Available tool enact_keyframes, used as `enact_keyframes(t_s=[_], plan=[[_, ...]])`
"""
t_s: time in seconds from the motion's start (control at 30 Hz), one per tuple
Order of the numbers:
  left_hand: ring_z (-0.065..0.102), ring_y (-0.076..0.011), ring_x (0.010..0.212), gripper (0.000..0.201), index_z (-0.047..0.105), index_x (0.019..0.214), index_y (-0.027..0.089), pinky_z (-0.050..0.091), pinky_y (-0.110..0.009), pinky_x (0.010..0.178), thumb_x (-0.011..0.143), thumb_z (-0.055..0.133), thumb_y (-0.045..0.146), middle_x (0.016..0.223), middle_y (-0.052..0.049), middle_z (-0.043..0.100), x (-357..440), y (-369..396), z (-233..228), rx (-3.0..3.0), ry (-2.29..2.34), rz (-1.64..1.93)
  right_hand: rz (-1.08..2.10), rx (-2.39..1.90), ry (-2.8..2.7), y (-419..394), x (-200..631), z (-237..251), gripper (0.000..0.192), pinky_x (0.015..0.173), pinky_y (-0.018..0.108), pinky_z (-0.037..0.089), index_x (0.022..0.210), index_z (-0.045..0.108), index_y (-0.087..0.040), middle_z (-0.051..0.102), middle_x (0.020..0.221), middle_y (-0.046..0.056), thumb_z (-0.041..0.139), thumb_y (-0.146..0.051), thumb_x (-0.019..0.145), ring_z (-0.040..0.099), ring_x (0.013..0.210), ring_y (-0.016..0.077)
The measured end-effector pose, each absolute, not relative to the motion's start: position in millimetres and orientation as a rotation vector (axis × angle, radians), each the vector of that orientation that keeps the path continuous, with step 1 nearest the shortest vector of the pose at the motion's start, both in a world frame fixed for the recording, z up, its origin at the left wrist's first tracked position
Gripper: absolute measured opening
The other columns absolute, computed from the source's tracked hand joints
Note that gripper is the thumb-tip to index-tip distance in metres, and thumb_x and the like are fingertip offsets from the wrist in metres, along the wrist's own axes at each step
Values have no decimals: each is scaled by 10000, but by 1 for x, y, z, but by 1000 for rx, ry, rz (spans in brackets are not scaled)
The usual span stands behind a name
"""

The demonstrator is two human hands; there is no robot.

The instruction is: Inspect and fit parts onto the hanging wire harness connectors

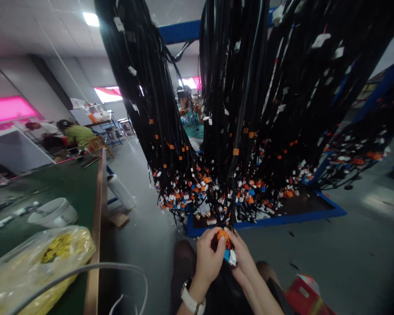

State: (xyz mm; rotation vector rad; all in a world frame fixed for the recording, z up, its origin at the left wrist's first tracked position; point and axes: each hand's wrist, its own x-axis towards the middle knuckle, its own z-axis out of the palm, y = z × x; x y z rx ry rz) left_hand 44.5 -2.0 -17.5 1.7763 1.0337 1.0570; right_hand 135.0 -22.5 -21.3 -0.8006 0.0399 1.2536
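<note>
Both hands meet low in the middle of the view, at the end of a black wire harness (231, 186). My left hand (208, 256), with a white-strapped watch at the wrist, is closed with thumb and fingers on an orange connector (223, 237). From the right, my right hand (243, 258) wraps round the same cluster of connectors. Below the orange one, a blue connector (226, 254) and a white connector (232, 258) stick out between the hands. The right fingertips are partly hidden behind the cluster.
Thick bundles of black harnesses (144, 87) hang from a blue frame (269, 221). A green-topped bench (82, 188) at left carries a bag of yellow parts (59, 249) and a white tape roll (54, 213). A red box (304, 295) lies lower right. People (192, 122) work beyond.
</note>
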Motion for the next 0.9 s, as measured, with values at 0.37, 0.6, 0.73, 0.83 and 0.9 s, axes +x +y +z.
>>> enact_keyframes(t_s=[0.37,0.6,0.73,0.83,0.9], plan=[[605,-168,834,197,586,1012,196,468,-274,760,825,536,232,927,-40,661,42,0,-23,1830,1002,977,1233,-822,-5,-25,137,-25,542,557,233,523,1020,583,-166,713,743,19,840,-237,548,670,640,162],[581,-164,759,144,571,948,181,440,-254,697,824,516,229,841,-48,638,44,-7,-23,1906,1054,1079,1237,-836,-24,-22,135,-24,539,592,246,527,1012,592,-158,709,747,16,840,-258,545,669,658,166],[574,-165,746,131,567,933,189,426,-249,672,830,514,251,828,-50,624,44,-8,-22,1871,1066,1065,1227,-871,-25,-21,135,-25,518,595,249,534,986,600,-164,707,735,9,842,-263,539,675,670,176],[566,-157,748,146,579,928,191,420,-243,669,822,540,286,830,-40,619,44,-4,-19,1774,995,998,1221,-872,3,-21,136,-25,512,597,241,541,960,605,-173,710,731,8,852,-259,521,681,675,178],[538,-124,655,186,580,928,186,405,-218,603,809,564,329,748,-9,595,42,2,-18,1560,916,963,1226,-849,22,-21,137,-24,514,607,243,548,956,601,-176,720,765,24,856,-245,515,686,693,183]])
